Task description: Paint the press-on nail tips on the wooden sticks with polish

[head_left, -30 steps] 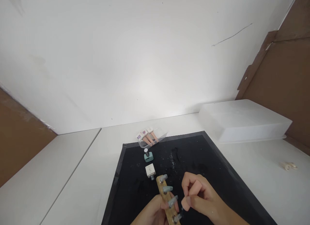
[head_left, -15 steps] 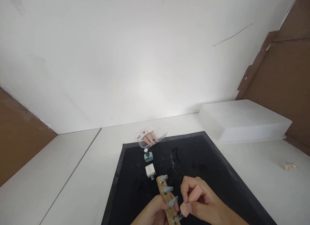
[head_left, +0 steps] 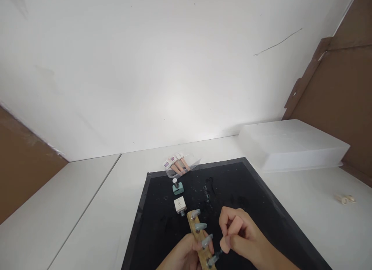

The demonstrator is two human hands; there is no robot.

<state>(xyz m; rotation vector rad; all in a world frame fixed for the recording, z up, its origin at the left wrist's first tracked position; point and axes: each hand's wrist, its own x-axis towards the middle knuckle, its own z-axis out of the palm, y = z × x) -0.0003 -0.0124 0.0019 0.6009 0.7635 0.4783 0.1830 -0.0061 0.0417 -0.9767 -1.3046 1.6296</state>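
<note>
Between the two hands, low over the black rubber mat (head_left: 232, 192), sits the work: a narrow wooden strip (head_left: 194, 223) carrying four grey-blue false nail tips (head_left: 201, 226) on short metal pegs, set in a row along its length. The left hand (head_left: 181, 256) grips the strip from below, fingers (head_left: 200, 247) curled shut around its near end. The right hand (head_left: 242, 239) pinches a small peach-coloured makeup sponge (head_left: 236, 224) and something thin and dark whose tip meets the nearest nail; what that thin thing is cannot be told.

Judging by colour, all four tips already carry the same grey-blue coat, so the colouring looks largely done, and the touch at the nearest tip reads as finishing work. How even the coats are is too small to tell.

Just beyond the fingers stand a white square bottle (head_left: 180, 204) and a teal square bottle (head_left: 178, 188), and farther off a clear packet of pink-handled sticks (head_left: 178, 165). Well to the right of the fingers, on the white worktop (head_left: 95, 208), lies a white shallow plastic box (head_left: 290, 146).
</note>
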